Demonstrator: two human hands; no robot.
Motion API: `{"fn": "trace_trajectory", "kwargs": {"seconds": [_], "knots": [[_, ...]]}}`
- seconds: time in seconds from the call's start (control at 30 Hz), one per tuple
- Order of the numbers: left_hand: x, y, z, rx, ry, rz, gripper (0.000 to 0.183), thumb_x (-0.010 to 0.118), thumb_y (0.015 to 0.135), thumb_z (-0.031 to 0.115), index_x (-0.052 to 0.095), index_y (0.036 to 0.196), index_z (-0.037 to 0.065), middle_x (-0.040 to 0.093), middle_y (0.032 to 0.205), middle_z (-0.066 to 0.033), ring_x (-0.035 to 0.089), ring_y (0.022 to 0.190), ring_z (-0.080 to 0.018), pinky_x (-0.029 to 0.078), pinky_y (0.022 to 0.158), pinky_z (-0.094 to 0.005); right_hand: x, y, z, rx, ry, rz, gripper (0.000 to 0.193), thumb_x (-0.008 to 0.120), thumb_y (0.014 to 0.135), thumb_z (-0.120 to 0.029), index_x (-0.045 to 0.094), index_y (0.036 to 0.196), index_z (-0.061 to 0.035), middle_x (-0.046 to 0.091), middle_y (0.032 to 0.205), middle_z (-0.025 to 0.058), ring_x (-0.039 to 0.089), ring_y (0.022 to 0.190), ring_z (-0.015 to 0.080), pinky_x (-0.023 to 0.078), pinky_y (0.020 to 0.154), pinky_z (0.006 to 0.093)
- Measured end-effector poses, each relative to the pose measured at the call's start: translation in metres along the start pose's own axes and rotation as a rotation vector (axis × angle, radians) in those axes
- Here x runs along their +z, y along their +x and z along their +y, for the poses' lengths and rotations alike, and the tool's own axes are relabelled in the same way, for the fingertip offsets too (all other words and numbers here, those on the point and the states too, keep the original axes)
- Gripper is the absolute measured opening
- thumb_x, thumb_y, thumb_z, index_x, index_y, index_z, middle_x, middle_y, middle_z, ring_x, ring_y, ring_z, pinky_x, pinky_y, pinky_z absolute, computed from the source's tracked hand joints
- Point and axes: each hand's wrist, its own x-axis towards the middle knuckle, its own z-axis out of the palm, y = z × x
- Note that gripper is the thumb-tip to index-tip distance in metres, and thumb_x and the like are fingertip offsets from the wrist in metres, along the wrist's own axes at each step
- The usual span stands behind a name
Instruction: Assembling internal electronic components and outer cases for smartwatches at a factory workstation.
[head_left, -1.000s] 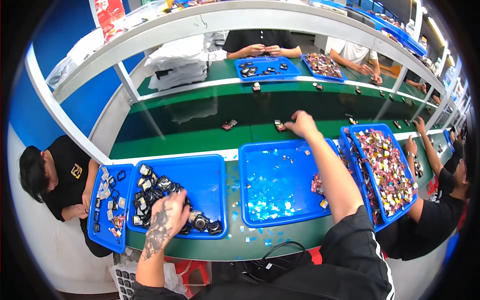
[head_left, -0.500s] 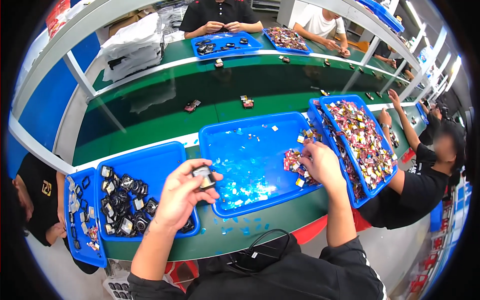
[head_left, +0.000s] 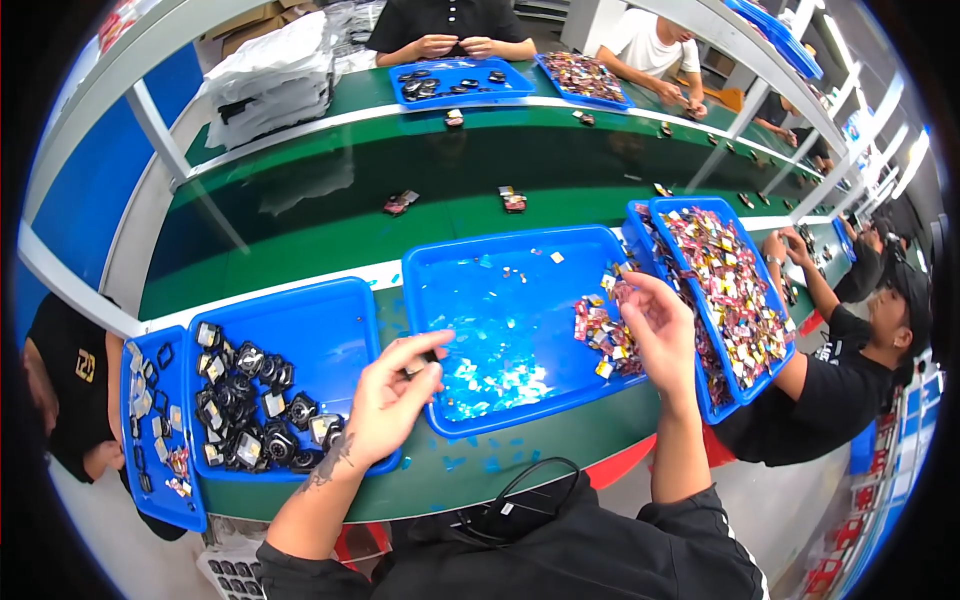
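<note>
My left hand (head_left: 395, 400) is closed round a small black square housing, mostly hidden by the fingers, at the left rim of the middle blue tray (head_left: 520, 422). At that tray's right side my right hand (head_left: 662, 330) pinches what looks like a small reddish part (head_left: 623, 293). Just beside its fingers lies a loose heap of small pink, yellow and white parts (head_left: 597, 330). Small shiny blue film pieces (head_left: 495, 375) are scattered over the tray's floor. To the left, another blue tray (head_left: 335, 310) holds a pile of black housings (head_left: 245, 400).
Two stacked blue trays (head_left: 725, 300) full of small colourful parts stand at the right. A narrow blue tray (head_left: 150, 480) is at far left. Beyond runs a green conveyor belt (head_left: 300, 245) with small part clusters (head_left: 513, 200). Co-workers sit across and to the right.
My left hand has turned and moved slightly right and down, so the housing is now mostly hidden. My right hand has lifted a little from the heap. Clusters on the belt have shifted right.
</note>
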Motion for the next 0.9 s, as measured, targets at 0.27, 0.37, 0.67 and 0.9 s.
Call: {"fn": "trace_trajectory", "kwargs": {"seconds": [0.27,0.37,0.67,0.9], "knots": [[0.021,-0.001,0.012,0.000,0.198,-0.132,0.026,0.078,0.077,0.013,0.071,0.101,0.006,0.056,0.103,-0.0050,0.056,0.078,-0.0095,0.047,0.067,-0.0227,0.067,-0.033,-0.055,0.075,0.214,-0.568,0.042,0.066,0.083,0.005,0.052,0.122,-0.0022,0.061,0.085,0.0020,0.058,0.080,0.0080,0.045,0.072,0.0230],[0.024,-0.004,0.010,-0.029,0.094,-0.140,0.020,0.076,0.083,0.019,0.072,0.095,0.004,0.059,0.093,-0.0043,0.055,0.075,-0.0088,0.046,0.067,-0.0234,0.087,-0.036,-0.056,0.095,0.278,-0.558,0.040,0.067,0.082,0.004,0.054,0.120,-0.0016,0.062,0.087,0.0031,0.059,0.081,0.0089,0.047,0.073,0.0236],[0.023,-0.006,0.001,-0.060,-0.064,0.045,0.027,0.075,0.083,0.019,0.071,0.105,0.004,0.061,0.094,-0.0048,0.056,0.080,-0.0107,0.047,0.069,-0.0263,0.095,-0.039,-0.050,0.104,0.370,-0.251,0.015,0.060,0.090,0.001,0.067,0.103,0.0022,0.065,0.091,0.0071,0.062,0.083,0.0112,0.054,0.075,0.0250],[0.022,-0.002,0.010,0.224,0.322,0.031,0.016,0.077,0.076,0.006,0.073,0.091,0.004,0.063,0.095,-0.0086,0.059,0.096,-0.0200,0.047,0.086,-0.0327,0.091,-0.034,-0.060,-0.010,0.143,-0.394,0.012,0.067,0.085,0.002,0.063,0.096,0.0018,0.066,0.085,0.0092,0.064,0.077,0.0133,0.052,0.071,0.0252]]}}
